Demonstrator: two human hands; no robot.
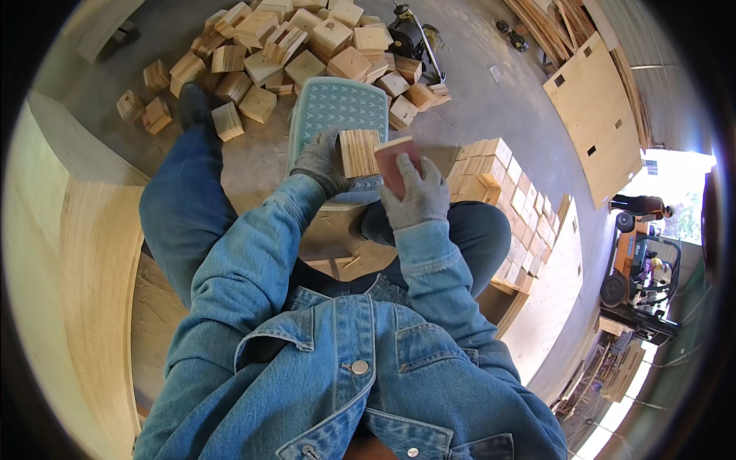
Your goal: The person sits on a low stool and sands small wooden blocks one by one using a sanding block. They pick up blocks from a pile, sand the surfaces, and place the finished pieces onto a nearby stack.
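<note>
My left hand [320, 162], in a grey glove, grips a plywood block [359, 152] by its left side. The block's layered edge faces up, over the front part of a pale green plastic stool [341, 103] with a textured top. In my right hand [418, 198], also gloved, is a reddish-brown sanding block [392, 167], with fingers and thumb closed round it. Its pale edge is beside the plywood block's right side; whether the two touch, I cannot tell.
Loose wooden blocks [261, 103] lie heaped beyond the stool. Stacked blocks [510, 203] stand at my right on a pale board. A black power tool [410, 38] rests by the heap. Farther right are a large plywood sheet [594, 115], an orange forklift [630, 261] and a person [642, 205].
</note>
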